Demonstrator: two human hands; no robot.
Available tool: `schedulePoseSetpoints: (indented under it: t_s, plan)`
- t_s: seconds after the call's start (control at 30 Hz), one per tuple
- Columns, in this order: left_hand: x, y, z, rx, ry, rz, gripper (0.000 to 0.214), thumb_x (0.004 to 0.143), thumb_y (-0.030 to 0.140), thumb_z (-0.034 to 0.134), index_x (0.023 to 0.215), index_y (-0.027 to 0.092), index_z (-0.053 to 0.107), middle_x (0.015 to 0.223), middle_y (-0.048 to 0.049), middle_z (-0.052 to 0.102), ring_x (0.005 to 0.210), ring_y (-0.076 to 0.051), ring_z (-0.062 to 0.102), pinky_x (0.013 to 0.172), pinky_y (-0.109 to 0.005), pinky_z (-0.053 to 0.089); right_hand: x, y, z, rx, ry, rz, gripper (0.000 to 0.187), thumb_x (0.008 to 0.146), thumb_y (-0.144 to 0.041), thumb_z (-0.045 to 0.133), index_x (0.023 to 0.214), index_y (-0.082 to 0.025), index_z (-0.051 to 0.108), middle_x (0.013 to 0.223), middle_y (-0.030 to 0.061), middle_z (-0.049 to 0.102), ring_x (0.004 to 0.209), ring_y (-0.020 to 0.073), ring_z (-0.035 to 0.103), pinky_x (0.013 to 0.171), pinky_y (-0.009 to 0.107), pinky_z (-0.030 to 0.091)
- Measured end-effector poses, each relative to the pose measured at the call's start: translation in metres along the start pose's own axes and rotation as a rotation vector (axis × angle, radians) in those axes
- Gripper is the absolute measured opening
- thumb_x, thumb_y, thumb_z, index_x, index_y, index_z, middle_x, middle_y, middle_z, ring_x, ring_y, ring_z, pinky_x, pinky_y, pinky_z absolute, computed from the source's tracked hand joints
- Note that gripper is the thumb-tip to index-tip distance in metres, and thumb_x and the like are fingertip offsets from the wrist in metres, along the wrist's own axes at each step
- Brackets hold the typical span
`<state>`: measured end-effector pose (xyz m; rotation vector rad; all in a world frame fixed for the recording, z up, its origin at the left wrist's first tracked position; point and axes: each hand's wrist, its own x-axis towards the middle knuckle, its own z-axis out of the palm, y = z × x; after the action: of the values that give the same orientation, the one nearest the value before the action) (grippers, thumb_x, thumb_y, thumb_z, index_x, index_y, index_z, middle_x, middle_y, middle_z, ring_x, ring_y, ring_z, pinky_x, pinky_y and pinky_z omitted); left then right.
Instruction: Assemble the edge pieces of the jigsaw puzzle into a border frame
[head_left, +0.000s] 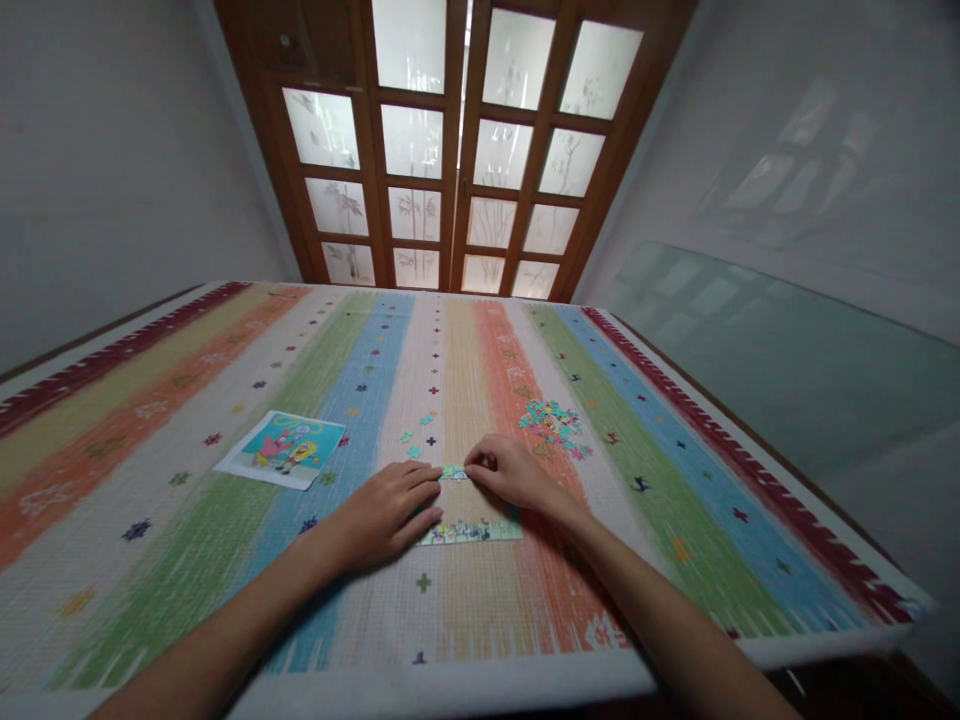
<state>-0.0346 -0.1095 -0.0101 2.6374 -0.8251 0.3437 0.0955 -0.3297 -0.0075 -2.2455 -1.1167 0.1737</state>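
A short joined strip of jigsaw puzzle pieces (454,473) lies on the striped tablecloth between my two hands. My left hand (397,500) rests with its fingers stretched out, fingertips touching the strip's left end and thumb apart, lower down. At the strip's right end my right hand (506,470) pinches a puzzle piece, mostly hidden by the fingers. Closer to me sits a longer assembled puzzle section (476,530), its left end near my left thumb. Several loose pieces (414,452) lie scattered just beyond my left hand.
A pile of puzzle pieces (555,425) lies beyond my right hand. Left of my hands is a printed cartoon picture (285,448) on white paper. The striped tablecloth (225,560) covers the table. Wooden doors with glass panes (457,150) stand behind, with walls on both sides.
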Motion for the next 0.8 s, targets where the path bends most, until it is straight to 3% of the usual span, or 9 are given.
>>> schedulePoseSetpoints:
  t_s: [0.47,0.6,0.8]
  plan:
    - [0.0,0.0,-0.001,0.02,-0.027,0.008,0.026,0.108,0.033,0.046,0.123,0.019,0.061,0.133,-0.0114,0.068,0.126,-0.028,0.061,0.108,-0.049,0.05,-0.002,-0.002,0.009,-0.038,0.077,0.015,0.006,0.089,-0.015,0.071,0.084,-0.016,0.074,0.083,0.0057,0.07,0.079,0.0185,0.059,0.076,0.031,0.043]
    - [-0.001,0.0,-0.001,0.022,-0.025,0.013,0.026,0.108,0.032,0.046,0.122,0.018,0.062,0.132,-0.0122,0.068,0.125,-0.028,0.062,0.107,-0.05,0.051,-0.001,0.002,-0.006,0.038,0.145,0.042,0.011,0.095,-0.018,0.066,0.102,-0.014,0.073,0.088,0.0068,0.07,0.076,0.0176,0.06,0.071,0.03,0.043]
    - [-0.002,0.0,-0.002,0.023,-0.02,0.003,0.023,0.108,0.032,0.045,0.118,0.02,0.062,0.133,-0.0119,0.068,0.125,-0.027,0.062,0.107,-0.049,0.05,-0.003,0.023,-0.041,0.028,0.024,0.029,0.006,0.093,-0.02,0.067,0.09,-0.018,0.072,0.078,0.0032,0.068,0.069,0.0164,0.058,0.066,0.029,0.041]
